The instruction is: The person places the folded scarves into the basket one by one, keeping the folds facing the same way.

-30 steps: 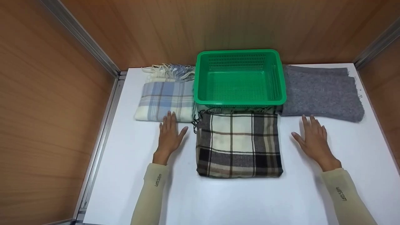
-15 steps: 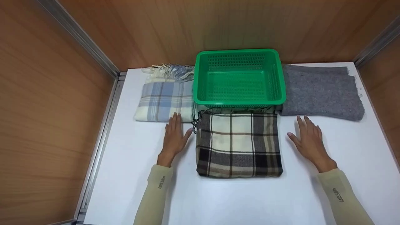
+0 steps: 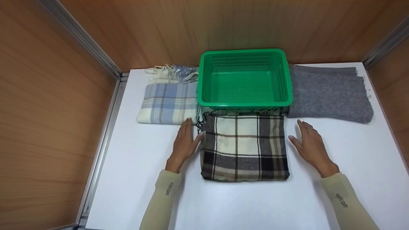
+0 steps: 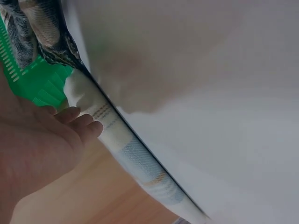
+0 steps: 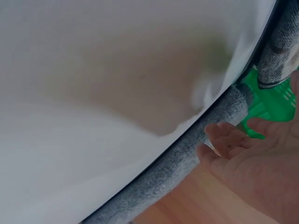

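Observation:
In the head view a folded brown, black and cream plaid scarf (image 3: 238, 145) lies flat between the two hands. My left hand (image 3: 184, 142) is just left of it, fingers extended and thumb spread by the scarf's left edge; whether the thumb touches it, I cannot tell. Its fingertips are near the front edge of a folded blue and cream plaid scarf (image 3: 169, 100). My right hand (image 3: 309, 147), also holding nothing, is a short gap right of the brown scarf. Ahead of it lies a folded grey scarf (image 3: 329, 94). The left wrist view shows relaxed fingers (image 4: 86, 125).
Behind the brown scarf stands a green plastic basket (image 3: 246, 103) with nothing inside, between the blue and grey scarves. All rest on a white table (image 3: 246, 207). Wooden panels (image 3: 153, 32) with metal frame strips enclose the back and sides.
Both hands have moved inward, the left one to the right and the right one to the left, closer to the brown plaid scarf. The scarves and basket have stayed in place.

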Motion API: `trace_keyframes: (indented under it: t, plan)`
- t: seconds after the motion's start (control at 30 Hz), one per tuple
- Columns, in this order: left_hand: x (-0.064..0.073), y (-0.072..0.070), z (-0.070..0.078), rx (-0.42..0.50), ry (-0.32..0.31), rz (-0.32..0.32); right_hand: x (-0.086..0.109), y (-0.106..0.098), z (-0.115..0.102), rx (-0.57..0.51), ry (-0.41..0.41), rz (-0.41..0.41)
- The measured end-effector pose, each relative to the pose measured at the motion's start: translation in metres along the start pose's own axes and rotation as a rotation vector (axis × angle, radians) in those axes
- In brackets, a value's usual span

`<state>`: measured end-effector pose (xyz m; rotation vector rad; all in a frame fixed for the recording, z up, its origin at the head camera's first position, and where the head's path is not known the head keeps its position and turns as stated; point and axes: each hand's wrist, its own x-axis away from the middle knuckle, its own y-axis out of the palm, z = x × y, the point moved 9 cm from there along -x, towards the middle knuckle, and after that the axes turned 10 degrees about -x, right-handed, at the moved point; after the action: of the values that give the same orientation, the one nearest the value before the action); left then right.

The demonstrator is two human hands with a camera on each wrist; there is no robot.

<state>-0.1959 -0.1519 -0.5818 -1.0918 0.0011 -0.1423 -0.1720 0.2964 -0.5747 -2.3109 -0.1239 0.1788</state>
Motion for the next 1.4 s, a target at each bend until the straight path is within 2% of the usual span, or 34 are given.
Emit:
trace_keyframes:
  t: [0.3,0.67,0.93,1.13,1.4]
  plan:
    - [0.002,0.008,0.011,0.027,-0.003,0.011,0.002,0.009,-0.007,-0.043,0.036,-0.062]
    - [0.007,0.02,0.021,0.141,-0.032,-0.045,0.003,0.024,-0.011,-0.069,0.076,-0.114]
    - [0.006,0.028,0.028,0.218,-0.05,-0.078,0.002,0.031,-0.015,-0.168,0.113,-0.133]
    - [0.008,0.031,0.029,0.281,-0.098,-0.076,0.0,0.034,-0.019,-0.219,0.161,-0.144]
    - [0.01,0.029,0.025,0.368,-0.179,-0.039,-0.003,0.038,-0.024,-0.279,0.206,-0.138]
